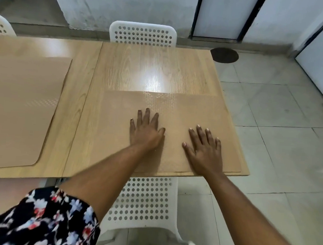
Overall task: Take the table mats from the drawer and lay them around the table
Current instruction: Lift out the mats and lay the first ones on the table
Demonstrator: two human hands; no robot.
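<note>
A tan table mat (115, 119) lies flat on the right part of the wooden table (156, 69), reaching its near and right edges. My left hand (146, 130) rests palm down on the mat's middle, fingers spread. To its right, my right hand (204, 149) also lies flat on the same mat with fingers apart. Neither hand grips anything. A second tan mat (21, 110) lies on the left part of the table, apart from both hands.
A white perforated chair (143, 34) stands at the table's far side, another chair (144, 201) is tucked under the near edge below my arms, and a third chair's back (0, 25) shows at far left. Tiled floor (279, 129) lies to the right.
</note>
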